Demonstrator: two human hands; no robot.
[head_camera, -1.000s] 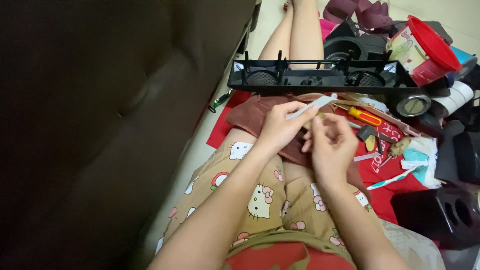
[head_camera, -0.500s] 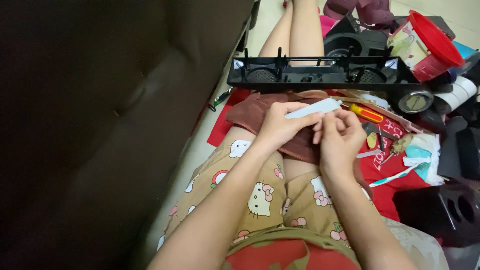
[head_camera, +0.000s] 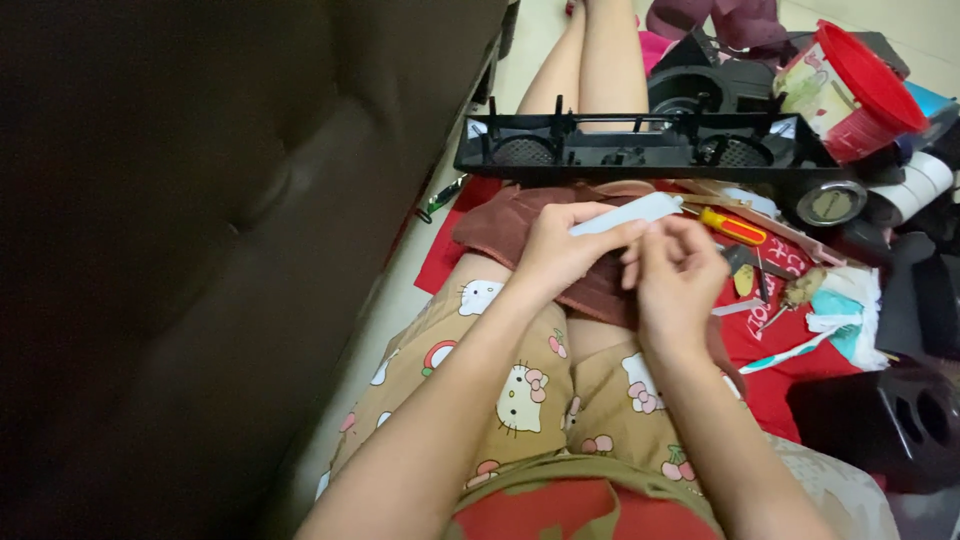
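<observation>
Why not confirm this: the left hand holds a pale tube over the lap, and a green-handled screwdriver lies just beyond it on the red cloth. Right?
Not quite. The head view shows the screwdriver has an orange handle, not green. The rest holds: the left hand holds the pale tube over the lap, above the red cloth.

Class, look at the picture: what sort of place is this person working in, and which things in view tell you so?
Probably a room at home, used as a makeshift repair spot on the floor. A dark padded sofa stands beside the seated person, an opened black plastic casing lies across the legs, and a screwdriver and toothbrush lie scattered.
</observation>
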